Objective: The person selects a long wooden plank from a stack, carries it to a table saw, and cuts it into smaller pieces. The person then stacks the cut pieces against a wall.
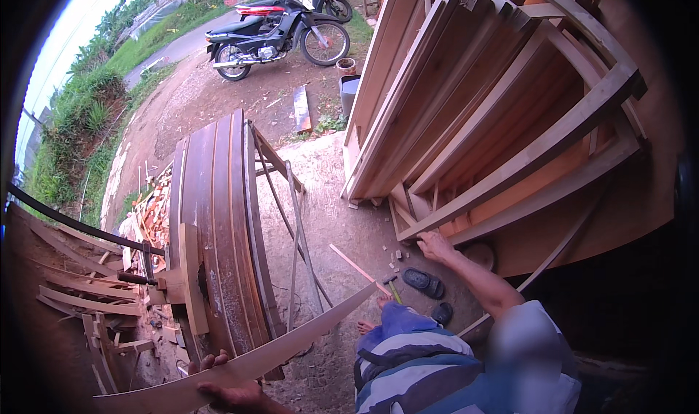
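Head view: the left hand [237, 393] grasps a long, thin, pale wooden board [291, 346] toward its wider left end, wrapped around both edges, probably for balance; the board crosses before a brown, plank-topped wooden trestle [226, 232]. The right hand [437, 248] touches the lower corner of a large, bare-wood curved frame [510, 173], perhaps steadying it; whether its fingers grip, I cannot tell.
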`<state>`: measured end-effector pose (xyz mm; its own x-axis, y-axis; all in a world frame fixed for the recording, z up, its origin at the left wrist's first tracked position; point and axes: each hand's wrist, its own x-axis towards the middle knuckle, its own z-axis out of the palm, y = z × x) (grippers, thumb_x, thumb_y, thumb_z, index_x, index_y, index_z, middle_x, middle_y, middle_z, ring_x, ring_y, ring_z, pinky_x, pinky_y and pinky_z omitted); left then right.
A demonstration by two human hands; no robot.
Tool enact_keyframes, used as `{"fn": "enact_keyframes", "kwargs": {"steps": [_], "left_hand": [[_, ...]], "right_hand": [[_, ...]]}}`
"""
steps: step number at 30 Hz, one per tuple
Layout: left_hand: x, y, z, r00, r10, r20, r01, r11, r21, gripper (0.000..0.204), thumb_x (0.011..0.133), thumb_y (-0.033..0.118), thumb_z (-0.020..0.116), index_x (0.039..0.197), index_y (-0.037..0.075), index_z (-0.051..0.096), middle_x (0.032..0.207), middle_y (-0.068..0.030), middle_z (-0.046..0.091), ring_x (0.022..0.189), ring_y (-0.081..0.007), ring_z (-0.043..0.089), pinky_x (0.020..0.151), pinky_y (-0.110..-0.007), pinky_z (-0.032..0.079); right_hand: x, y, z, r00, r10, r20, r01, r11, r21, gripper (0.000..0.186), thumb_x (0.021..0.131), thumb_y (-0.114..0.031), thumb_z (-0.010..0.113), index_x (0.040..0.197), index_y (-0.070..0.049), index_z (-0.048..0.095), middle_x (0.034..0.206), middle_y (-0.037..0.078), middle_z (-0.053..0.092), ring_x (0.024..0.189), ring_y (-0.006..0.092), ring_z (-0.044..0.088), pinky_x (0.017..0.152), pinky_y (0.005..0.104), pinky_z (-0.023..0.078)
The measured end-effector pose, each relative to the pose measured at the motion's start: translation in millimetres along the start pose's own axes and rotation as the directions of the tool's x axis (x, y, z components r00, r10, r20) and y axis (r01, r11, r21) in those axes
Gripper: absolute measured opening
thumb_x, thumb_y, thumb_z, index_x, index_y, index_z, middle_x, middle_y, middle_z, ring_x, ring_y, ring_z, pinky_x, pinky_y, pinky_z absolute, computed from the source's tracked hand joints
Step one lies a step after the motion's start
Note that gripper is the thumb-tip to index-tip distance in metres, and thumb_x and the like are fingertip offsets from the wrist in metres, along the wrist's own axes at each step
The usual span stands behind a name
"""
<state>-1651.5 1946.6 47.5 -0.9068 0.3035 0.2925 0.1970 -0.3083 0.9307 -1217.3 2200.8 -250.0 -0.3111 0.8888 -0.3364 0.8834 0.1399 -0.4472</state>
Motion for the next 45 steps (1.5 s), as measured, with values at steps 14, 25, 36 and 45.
{"fn": "enact_keyframes", "kwargs": {"steps": [14,25,36,45], "left_hand": [[9.6,-60.8,98.3,0.968,-0.065,0.243,0.036,0.992,0.123,0.08,0.102,0.062,0.049,0.135,-0.011,0.045,0.112,-0.0199,0.064,0.098,-0.027,0.067,0.094,-0.04,0.052],[42.0,-25.9,100.7,0.955,0.052,0.29,-0.058,0.998,0.009,0.047,0.107,0.027,0.055,0.142,-0.002,0.045,0.124,-0.02,0.065,0.104,-0.0244,0.069,0.097,-0.039,0.054],[32.8,8.9,138.8,0.928,0.214,0.306,-0.233,0.972,0.027,0.059,0.108,0.047,0.043,0.147,0.003,0.038,0.133,-0.0186,0.059,0.113,-0.023,0.062,0.105,-0.043,0.046],[15.4,10.4,106.1,0.951,0.147,0.274,-0.133,0.989,-0.07,0.075,0.104,0.067,0.032,0.139,0.001,0.043,0.134,-0.0168,0.054,0.12,-0.0266,0.058,0.103,-0.042,0.047]], "right_hand": [[281.7,-132.3,-449.9,0.955,-0.215,-0.206,-0.145,0.27,-0.952,0.027,0.093,-0.023,0.063,0.116,-0.017,0.077,0.121,0.006,0.072,0.125,0.0256,0.06,0.121,0.0588,0.019],[192.0,-192.7,-453.0,0.743,-0.664,-0.084,0.029,0.158,-0.987,0.022,0.095,-0.019,0.062,0.114,-0.014,0.073,0.129,0.007,0.066,0.132,0.0143,0.054,0.113,0.0426,0.036],[-1.8,-351.7,-367.1,-0.234,-0.956,0.175,0.212,-0.226,-0.951,0.044,0.092,-0.016,0.068,0.136,-0.016,0.066,0.158,-0.001,0.044,0.15,0.006,0.028,0.119,0.0299,0.033],[-39.2,-422.1,-255.5,-0.491,-0.848,0.202,0.425,-0.435,-0.794,0.047,0.086,-0.015,0.068,0.133,-0.02,0.068,0.161,0.0,0.042,0.154,0.0139,0.026,0.119,0.0292,0.033]]}}
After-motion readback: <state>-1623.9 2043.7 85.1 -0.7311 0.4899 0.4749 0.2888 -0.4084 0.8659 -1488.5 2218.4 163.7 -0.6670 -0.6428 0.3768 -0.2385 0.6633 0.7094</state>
